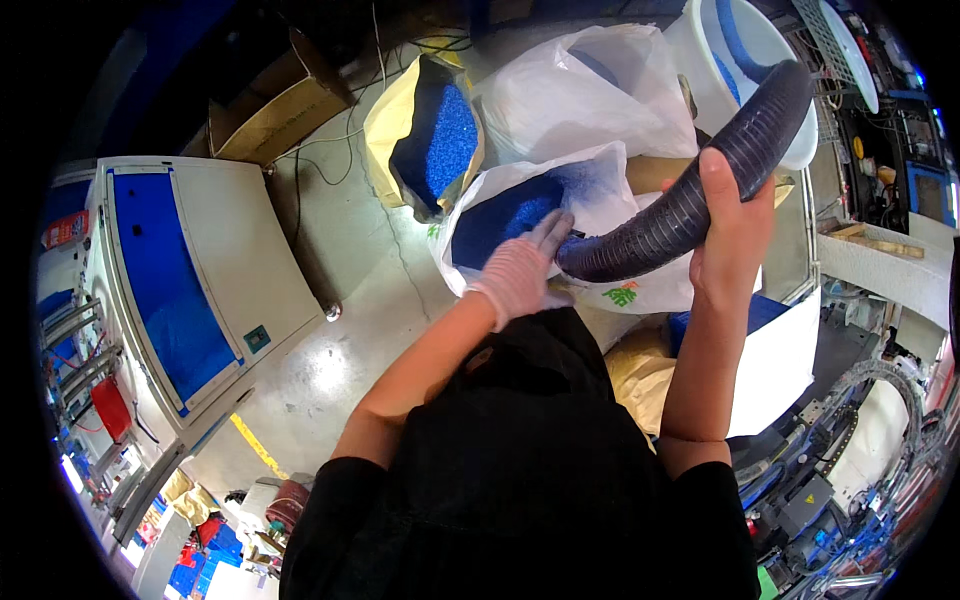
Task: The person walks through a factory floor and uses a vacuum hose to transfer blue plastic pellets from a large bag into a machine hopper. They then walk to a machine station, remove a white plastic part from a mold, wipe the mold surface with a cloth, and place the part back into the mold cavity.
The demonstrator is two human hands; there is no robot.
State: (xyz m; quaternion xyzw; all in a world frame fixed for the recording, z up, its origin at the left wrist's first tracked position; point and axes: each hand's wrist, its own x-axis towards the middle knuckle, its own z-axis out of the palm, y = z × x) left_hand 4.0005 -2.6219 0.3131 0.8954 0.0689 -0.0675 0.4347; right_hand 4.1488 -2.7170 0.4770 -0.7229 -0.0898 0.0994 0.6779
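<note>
My right hand is bare and grips a thick, dark, ribbed hose from below, about midway along its curve. The hose's lower end points into a white plastic sack filled with blue pellets. My left hand wears a white glove. It rests at the hose's mouth on the edge of the sack, fingers stretched toward the pellets. Whether it grips the hose end is hidden.
A yellow paper sack holding more blue pellets stands open behind. A second white bag and a white and blue drum lie beyond. A white and blue machine stands at left, a cardboard box at back, machinery at right.
</note>
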